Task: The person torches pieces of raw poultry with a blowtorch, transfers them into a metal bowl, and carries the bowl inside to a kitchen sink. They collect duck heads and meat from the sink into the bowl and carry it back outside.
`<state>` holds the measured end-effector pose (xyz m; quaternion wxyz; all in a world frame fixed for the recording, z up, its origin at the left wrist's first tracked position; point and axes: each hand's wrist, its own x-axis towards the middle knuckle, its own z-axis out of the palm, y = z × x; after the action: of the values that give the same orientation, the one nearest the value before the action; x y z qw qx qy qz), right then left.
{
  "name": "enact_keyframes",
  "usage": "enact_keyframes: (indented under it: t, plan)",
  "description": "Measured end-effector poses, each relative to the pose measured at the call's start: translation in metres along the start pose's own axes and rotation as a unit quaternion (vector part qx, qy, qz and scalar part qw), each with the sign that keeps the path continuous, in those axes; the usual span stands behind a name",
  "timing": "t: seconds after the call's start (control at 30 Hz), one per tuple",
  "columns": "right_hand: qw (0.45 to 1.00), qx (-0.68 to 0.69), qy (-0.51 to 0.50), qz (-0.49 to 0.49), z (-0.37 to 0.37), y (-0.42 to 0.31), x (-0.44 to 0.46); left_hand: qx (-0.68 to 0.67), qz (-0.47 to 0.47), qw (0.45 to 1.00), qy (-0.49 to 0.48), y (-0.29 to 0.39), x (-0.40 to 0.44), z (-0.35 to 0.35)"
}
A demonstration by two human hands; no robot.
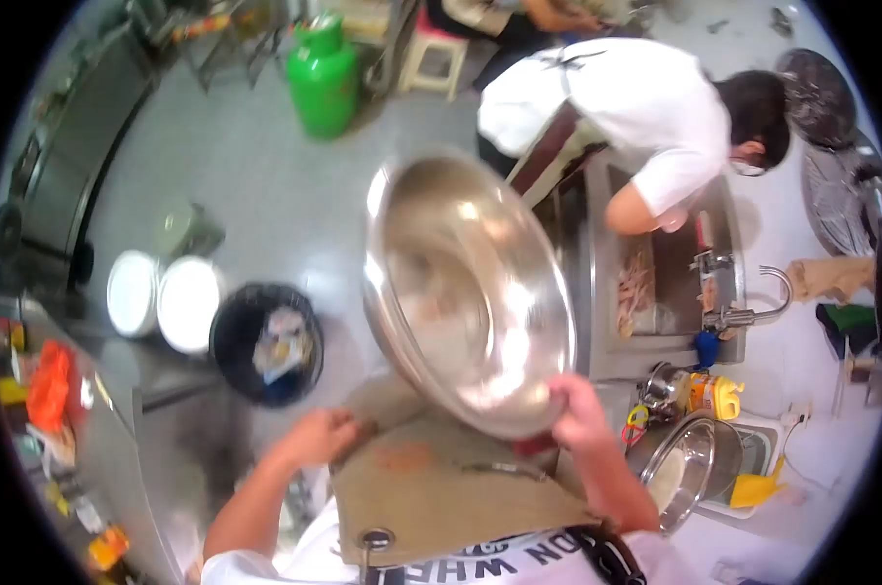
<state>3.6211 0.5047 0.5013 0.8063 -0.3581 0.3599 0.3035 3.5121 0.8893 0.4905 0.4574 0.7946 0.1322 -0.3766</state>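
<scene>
A large metal bowl (441, 283) is tilted in front of my apron, its hollow side facing up and toward the camera. My right hand (579, 414) grips its rim at the lower right. Away from the bowl's lower left side is my left hand (329, 436), its fingers curled near the edge of the brown apron (441, 487); what it holds, if anything, is too small to make out. Inside, the bowl shows only reflections and blur.
A co-worker in white (616, 97) leans over the metal sink (602, 292) at right. A black bin (229, 336), white buckets (190, 304) and a green gas cylinder (322, 83) stand on the floor. Another bowl (699, 453) sits at lower right, by a yellow bottle (719, 395).
</scene>
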Motion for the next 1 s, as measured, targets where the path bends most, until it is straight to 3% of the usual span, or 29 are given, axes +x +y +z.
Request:
enact_keyframes:
  t: [0.07, 0.1, 0.27, 0.37, 0.47, 0.53, 0.6, 0.63, 0.7, 0.8, 0.9, 1.0]
  plan:
    - [0.991, -0.13, -0.025, -0.038, 0.069, 0.008, 0.014, -0.059, 0.005, 0.996, 0.068, -0.029, -0.003, 0.009]
    - [0.996, -0.078, -0.033, 0.032, 0.081, 0.005, 0.043, -0.071, -0.021, 0.994, 0.083, -0.041, -0.002, 0.008]
    - [0.989, -0.119, -0.088, 0.024, 0.165, -0.005, 0.092, -0.317, -0.054, 0.935, 0.147, -0.018, -0.008, -0.016]
    - [0.982, -0.121, -0.132, 0.063, 0.2, -0.027, 0.127, -0.405, 0.022, 0.904, 0.137, 0.039, -0.011, -0.039]
    - [0.979, -0.141, -0.136, 0.047, 0.227, -0.046, 0.166, -0.397, 0.146, 0.878, 0.224, 0.126, -0.008, -0.069]
    - [0.98, -0.136, -0.141, 0.041, 0.247, -0.059, 0.195, -0.467, 0.319, 0.81, 0.155, 0.171, 0.004, -0.091]
    - [0.987, -0.118, -0.104, 0.032, 0.266, -0.064, 0.222, -0.419, 0.408, 0.809, 0.05, 0.207, 0.026, -0.112]
    - [0.984, -0.11, -0.139, 0.032, 0.269, -0.067, 0.236, -0.427, 0.329, 0.84, 0.058, 0.241, 0.03, -0.117]
    - [0.986, -0.111, -0.119, 0.038, 0.289, -0.075, 0.254, -0.353, 0.295, 0.888, 0.009, 0.258, 0.052, -0.134]
    - [0.987, -0.072, -0.129, 0.065, 0.309, -0.094, 0.28, -0.189, 0.19, 0.963, 0.03, 0.274, 0.08, -0.177]
    - [0.991, -0.025, -0.117, 0.064, 0.335, -0.112, 0.306, -0.037, 0.219, 0.975, 0.001, 0.301, 0.117, -0.224]
    - [0.995, -0.023, -0.091, 0.034, 0.362, -0.134, 0.328, 0.043, 0.323, 0.944, -0.047, 0.317, 0.163, -0.273]
